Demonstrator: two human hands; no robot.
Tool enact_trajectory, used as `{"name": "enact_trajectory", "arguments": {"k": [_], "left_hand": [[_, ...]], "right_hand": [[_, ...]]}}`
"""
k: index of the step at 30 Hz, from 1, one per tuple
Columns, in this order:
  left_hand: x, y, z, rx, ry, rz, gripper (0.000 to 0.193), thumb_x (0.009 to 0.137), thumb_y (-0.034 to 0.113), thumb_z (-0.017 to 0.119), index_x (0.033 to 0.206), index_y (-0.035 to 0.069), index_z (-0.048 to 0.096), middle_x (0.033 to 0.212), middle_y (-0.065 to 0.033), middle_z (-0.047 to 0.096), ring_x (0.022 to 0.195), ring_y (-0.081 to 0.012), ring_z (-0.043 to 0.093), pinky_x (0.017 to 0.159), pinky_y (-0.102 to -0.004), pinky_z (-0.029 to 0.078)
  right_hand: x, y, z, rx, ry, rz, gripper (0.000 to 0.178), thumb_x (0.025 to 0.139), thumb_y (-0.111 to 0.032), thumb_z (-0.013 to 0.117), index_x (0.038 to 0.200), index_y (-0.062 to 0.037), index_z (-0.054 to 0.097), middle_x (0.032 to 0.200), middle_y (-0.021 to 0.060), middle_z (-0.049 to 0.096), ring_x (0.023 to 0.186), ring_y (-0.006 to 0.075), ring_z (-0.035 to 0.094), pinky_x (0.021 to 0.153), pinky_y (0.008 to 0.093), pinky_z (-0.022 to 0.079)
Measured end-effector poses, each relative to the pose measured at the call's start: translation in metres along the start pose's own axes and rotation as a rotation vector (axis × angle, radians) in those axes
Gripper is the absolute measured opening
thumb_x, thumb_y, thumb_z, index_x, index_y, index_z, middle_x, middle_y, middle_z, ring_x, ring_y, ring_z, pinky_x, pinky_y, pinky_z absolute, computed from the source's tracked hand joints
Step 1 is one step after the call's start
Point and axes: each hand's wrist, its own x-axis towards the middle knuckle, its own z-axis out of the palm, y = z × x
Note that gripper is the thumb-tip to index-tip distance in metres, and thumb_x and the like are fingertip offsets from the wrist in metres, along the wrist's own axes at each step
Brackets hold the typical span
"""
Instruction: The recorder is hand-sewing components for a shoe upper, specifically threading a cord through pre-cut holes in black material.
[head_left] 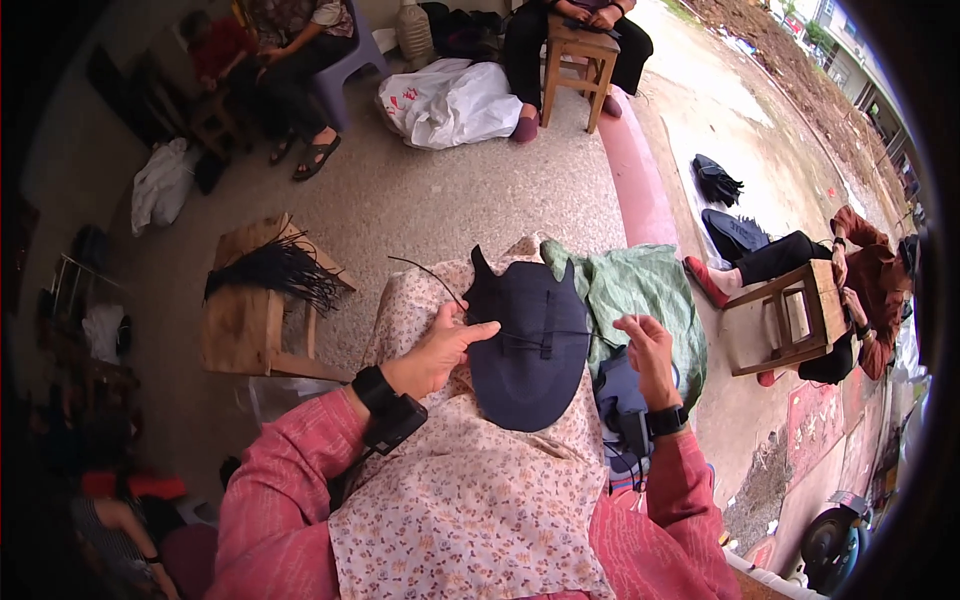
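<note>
Across my lap lies a dark navy fabric piece (520, 385), rounded at the near end, with two pointed tips at the far end and a narrow strip down its middle. A thin black cord (425, 268) sticks out past my left hand (440, 352), which is closed on it at the piece's left edge, thumb stretched over the fabric. A dark line of cord also crosses the piece toward the right. Just off the right edge, my right hand (650, 355) pinches its fingers together. Whatever is between those fingertips is too small to make out.
A wooden stool (235, 325) at left carries a bundle of black cords (275, 272). Green cloth (655, 290) and a dark blue bag (622, 400) lie at my right. White sacks (455, 105) stand ahead. Several people sit around; one stool (795, 310) is at right.
</note>
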Motion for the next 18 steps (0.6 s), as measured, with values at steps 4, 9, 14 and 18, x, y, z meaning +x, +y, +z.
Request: {"name": "enact_trajectory", "arguments": {"k": [4, 9, 14, 18], "left_hand": [[0.017, -0.006, -0.003, -0.007, -0.066, 0.214, 0.075, 0.083, 0.0, 0.072, 0.142, 0.011, 0.026, 0.125, -0.0119, 0.053, 0.111, -0.0193, 0.054, 0.097, -0.0347, 0.045], [0.015, 0.001, 0.01, 0.022, -0.268, 0.515, 0.064, 0.083, -0.005, 0.069, 0.137, 0.008, 0.038, 0.123, -0.009, 0.054, 0.112, -0.0157, 0.055, 0.098, -0.03, 0.049], [0.013, -0.003, 0.002, 0.124, -0.36, 0.379, 0.045, 0.085, -0.001, 0.069, 0.127, 0.005, 0.054, 0.12, -0.0043, 0.056, 0.108, -0.0123, 0.057, 0.095, -0.027, 0.05], [0.01, 0.0, 0.007, 0.188, -0.295, 0.365, 0.044, 0.081, 0.004, 0.076, 0.122, 0.005, 0.057, 0.115, -0.0029, 0.057, 0.104, -0.0106, 0.058, 0.09, -0.0254, 0.052]], "right_hand": [[-0.005, -0.018, 0.039, 0.035, -0.191, 0.06, 0.024, 0.09, -0.024, 0.071, 0.097, -0.0047, 0.06, 0.076, -0.0034, 0.062, 0.045, 0.0003, 0.037, 0.04, 0.0191, 0.025], [0.001, 0.001, 0.042, -0.061, -0.251, -0.045, 0.03, 0.085, -0.018, 0.077, 0.104, -0.0044, 0.059, 0.084, 0.0, 0.061, 0.064, 0.0049, 0.05, 0.055, 0.0203, 0.04], [-0.016, -0.013, 0.053, -0.318, -0.116, -0.341, 0.033, 0.089, -0.018, 0.073, 0.113, -0.0032, 0.056, 0.093, 0.0012, 0.059, 0.072, 0.0051, 0.051, 0.06, 0.0208, 0.043], [-0.029, -0.024, 0.07, -0.263, -0.399, -0.302, 0.021, 0.088, -0.015, 0.075, 0.098, -0.0035, 0.061, 0.079, -0.0021, 0.06, 0.064, 0.0055, 0.051, 0.057, 0.0215, 0.043]]}}
